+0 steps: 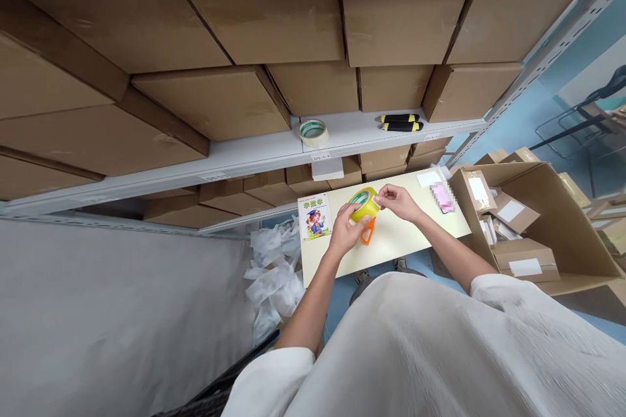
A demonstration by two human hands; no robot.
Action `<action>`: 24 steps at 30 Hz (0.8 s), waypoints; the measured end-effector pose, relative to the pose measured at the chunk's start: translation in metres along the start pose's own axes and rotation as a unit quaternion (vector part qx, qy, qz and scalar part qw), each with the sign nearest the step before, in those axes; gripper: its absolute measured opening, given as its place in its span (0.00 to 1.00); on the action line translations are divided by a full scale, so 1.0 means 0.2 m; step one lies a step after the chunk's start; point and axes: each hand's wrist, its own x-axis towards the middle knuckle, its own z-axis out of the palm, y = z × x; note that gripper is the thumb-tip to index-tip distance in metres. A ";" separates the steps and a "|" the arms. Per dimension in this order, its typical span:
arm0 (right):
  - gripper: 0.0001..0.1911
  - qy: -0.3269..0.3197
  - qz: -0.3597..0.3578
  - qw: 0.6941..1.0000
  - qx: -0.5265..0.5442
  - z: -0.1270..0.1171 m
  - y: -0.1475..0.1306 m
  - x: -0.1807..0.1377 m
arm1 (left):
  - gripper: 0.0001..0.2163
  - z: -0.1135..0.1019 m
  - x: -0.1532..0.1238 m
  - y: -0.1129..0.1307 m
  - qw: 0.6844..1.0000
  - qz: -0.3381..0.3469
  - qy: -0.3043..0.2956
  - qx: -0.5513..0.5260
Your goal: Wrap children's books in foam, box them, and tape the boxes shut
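Note:
My left hand point(348, 229) is closed around the near side of a roll of yellow packing tape point(366, 202), held above a pale tabletop point(391, 241). Fingertips of my right hand point(397, 202) are pinched at the roll's right edge, where the tape's end seems to be; the strip itself is too small to make out. Just below the roll is an orange tape cutter point(368, 232), close to my left thumb. A children's book point(314, 217) with a cartoon figure lies flat at the table's left end.
A large open carton point(572, 221) at right holds several small labelled boxes. White plastic bags point(278, 267) lie left of the table. Ahead, a shelf point(264, 155) carries brown boxes, a whitish tape roll point(313, 133) and black-yellow utility knives point(401, 122).

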 end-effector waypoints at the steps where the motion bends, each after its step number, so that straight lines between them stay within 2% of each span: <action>1: 0.32 0.005 -0.001 1.000 -0.004 0.01 0.00 0.00 | 0.18 0.00 0.00 0.00 1.000 -0.018 -0.003 -0.020; 6: 0.27 0.049 -0.060 0.994 -0.076 0.04 0.01 -0.03 | 0.20 0.01 -0.02 0.03 0.994 -0.071 -0.004 -0.079; 12: 0.22 0.023 -0.133 0.975 -0.176 0.05 -0.03 -0.07 | 0.23 0.01 -0.01 0.04 0.987 -0.095 -0.008 -0.129; 16: 0.17 0.044 -0.158 0.971 -0.173 0.09 -0.04 -0.08 | 0.25 0.01 -0.02 0.06 0.981 -0.116 0.002 -0.157; 24: 0.10 0.109 -0.225 0.945 -0.212 0.17 -0.07 -0.15 | 0.25 0.03 -0.01 0.08 0.987 -0.072 0.036 -0.142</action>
